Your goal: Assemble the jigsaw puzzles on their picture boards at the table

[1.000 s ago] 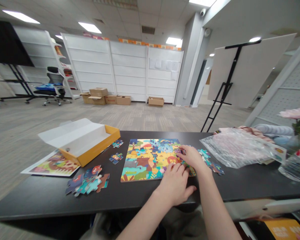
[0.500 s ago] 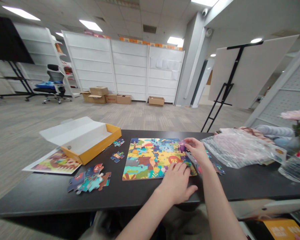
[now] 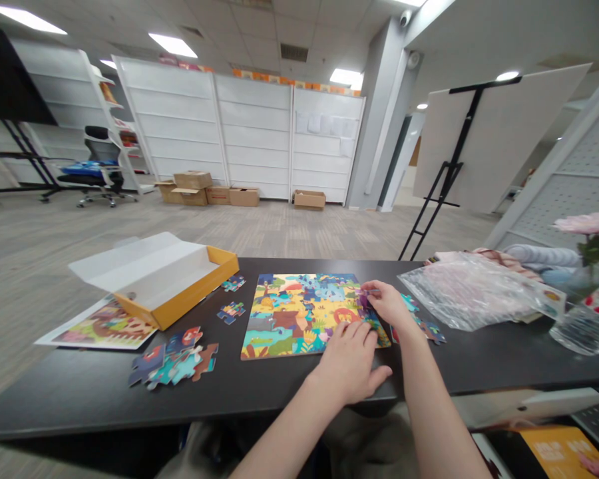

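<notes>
A colourful animal jigsaw puzzle lies flat on the black table, mostly assembled. My left hand rests open on its lower right part, fingers stretched over the pieces and thumb out to the side. At the puzzle's right edge, my right hand pinches a purple puzzle piece, partly covered by the fingers. The piece is down at the puzzle's edge; whether it is fitted in I cannot tell. More loose puzzle pieces lie to the right of my right wrist.
Left of the puzzle are a heap of loose pieces and smaller clusters. An open yellow box stands behind them, beside a printed picture sheet. A clear plastic bag and a glass vase stand right.
My right hand has moved slightly left and down with the purple puzzle piece, closer against the puzzle. My left hand stays on the puzzle. The whole view has shifted a little.
</notes>
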The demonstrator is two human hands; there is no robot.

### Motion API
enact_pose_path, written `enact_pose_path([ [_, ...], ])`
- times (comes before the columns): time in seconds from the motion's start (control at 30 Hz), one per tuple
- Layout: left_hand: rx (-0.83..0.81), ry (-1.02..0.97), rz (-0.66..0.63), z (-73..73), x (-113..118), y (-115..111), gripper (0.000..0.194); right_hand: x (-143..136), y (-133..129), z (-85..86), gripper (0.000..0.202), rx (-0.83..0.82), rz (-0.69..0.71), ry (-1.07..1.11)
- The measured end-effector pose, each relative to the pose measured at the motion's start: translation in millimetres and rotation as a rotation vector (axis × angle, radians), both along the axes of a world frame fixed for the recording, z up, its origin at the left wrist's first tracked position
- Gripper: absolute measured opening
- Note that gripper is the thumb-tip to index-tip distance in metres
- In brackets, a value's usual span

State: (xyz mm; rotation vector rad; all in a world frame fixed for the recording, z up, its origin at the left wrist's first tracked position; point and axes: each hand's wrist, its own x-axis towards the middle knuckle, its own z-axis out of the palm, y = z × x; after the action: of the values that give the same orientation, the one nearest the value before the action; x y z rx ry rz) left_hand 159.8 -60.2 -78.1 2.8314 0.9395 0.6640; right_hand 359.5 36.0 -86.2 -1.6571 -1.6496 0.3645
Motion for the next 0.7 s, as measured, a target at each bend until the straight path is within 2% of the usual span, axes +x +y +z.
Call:
enact_pose_path([
  [0.33,0.006,0.005,0.006,0.2,-0.1,-0.7,0.052,2.1,-0.1,1.5,0.037,-0.02,0.015,-0.093],
  [0.7,0.025,-0.008,0.014,-2.1,0.1,-1.8,0.053,2.4,-0.7,4.7,0.038,-0.046,0.034,-0.041],
])
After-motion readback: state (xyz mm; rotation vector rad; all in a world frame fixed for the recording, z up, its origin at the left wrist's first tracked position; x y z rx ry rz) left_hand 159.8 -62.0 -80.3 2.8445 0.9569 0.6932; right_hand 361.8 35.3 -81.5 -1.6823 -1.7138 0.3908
